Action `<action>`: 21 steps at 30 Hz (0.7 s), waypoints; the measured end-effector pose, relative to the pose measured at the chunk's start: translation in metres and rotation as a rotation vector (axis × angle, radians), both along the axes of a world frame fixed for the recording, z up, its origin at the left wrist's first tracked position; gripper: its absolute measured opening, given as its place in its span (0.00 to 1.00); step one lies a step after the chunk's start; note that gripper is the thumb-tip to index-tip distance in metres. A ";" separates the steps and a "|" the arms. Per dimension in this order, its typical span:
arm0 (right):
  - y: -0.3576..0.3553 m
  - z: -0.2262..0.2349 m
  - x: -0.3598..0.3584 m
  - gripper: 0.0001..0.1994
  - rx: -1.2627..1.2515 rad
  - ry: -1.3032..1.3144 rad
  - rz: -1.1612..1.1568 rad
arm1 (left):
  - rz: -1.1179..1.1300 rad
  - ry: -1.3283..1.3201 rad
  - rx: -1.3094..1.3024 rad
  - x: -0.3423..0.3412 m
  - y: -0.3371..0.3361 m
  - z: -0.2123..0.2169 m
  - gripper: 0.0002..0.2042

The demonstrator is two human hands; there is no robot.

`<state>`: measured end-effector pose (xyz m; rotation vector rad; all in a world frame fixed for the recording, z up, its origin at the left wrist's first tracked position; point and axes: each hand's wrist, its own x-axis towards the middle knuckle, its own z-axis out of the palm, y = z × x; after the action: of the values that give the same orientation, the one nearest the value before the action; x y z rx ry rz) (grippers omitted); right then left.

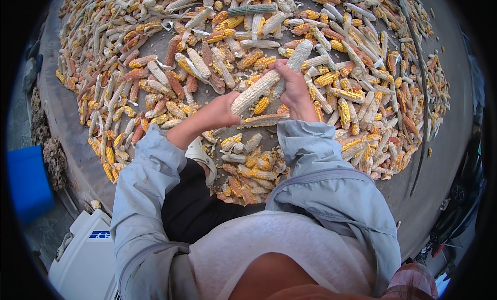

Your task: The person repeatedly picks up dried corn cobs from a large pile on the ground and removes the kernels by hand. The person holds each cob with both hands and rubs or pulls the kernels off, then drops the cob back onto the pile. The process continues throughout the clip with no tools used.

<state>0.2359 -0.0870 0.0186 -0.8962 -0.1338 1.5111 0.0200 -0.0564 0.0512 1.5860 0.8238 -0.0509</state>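
In front of me, my left hand [220, 111] is closed round the lower end of a pale corn cob [256, 93], mostly bare and whitish. Just to its right, my right hand [297, 91] grips a second pale corn cob [300, 55], which slants up and away to the right. The two cobs meet near the right thumb, one across the other; their exact contact is partly hidden by the fingers. Below the hands lies a long cob with yellow kernels [264, 120], and a small heap of short, partly shelled cobs [253, 168] lies nearer my body.
Many yellow, reddish and whitish cobs [357, 98] spread over the dark ground [440, 88]. A long thin dark strip [422, 93] runs down the right side. My pale clog [199, 155] is beside the near heap. At left are a blue container [30, 183] and a white box [85, 258].
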 end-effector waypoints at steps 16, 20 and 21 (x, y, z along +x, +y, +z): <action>0.000 0.009 -0.014 0.27 0.058 -0.401 -0.058 | 0.348 -0.363 -1.175 0.011 -0.017 0.010 0.17; 0.003 0.018 -0.007 0.26 0.084 0.058 -0.050 | 0.301 -0.171 -0.711 0.016 -0.008 0.013 0.19; 0.004 0.015 -0.004 0.25 0.077 -0.125 -0.009 | 0.198 -0.122 -0.323 0.015 -0.009 0.004 0.20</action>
<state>0.2315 -0.0827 0.0334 -0.9279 -0.2763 1.4319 0.0349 -0.0657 0.0553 1.1875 0.8281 0.0528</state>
